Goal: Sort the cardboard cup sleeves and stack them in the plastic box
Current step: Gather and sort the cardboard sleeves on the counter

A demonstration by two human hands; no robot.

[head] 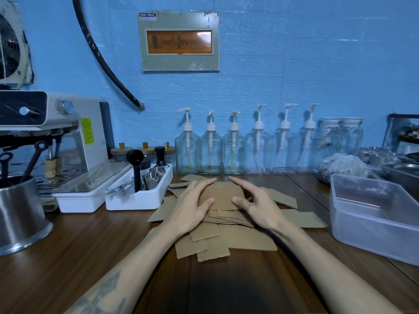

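A loose pile of flattened brown cardboard cup sleeves lies scattered on the wooden table in front of me. My left hand and my right hand rest on either side of the top sleeve of the pile, fingers spread and thumbs pressing on its surface. Neither hand has lifted a sleeve off the pile. The clear plastic box stands at the right of the table, with nothing visible inside.
A white tray of coffee tools and an espresso machine stand left of the pile. A steel pot is at the far left. Several pump bottles line the blue wall. Metal trays and bags sit behind the box.
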